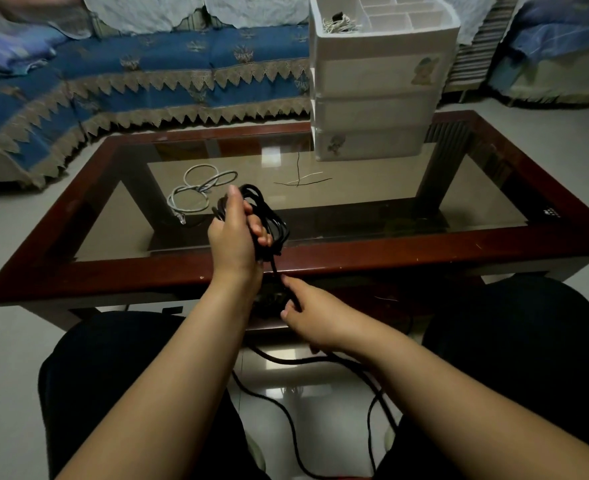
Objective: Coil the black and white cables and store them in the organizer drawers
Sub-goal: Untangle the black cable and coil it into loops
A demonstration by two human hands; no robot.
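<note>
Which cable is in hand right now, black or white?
The black cable: left hand grips its coil, right hand pinches its loose run. The white cable lies untouched on the glass table.

One black cable (272,220), one white cable (196,192), perhaps.

black cable (272,220): partly coiled, loops held above bench edge, loose tail trailing to floor
white cable (196,192): loose loops, flat on glass bench
organizer drawers (379,98): white, upright at bench's far side, drawers closed
</note>
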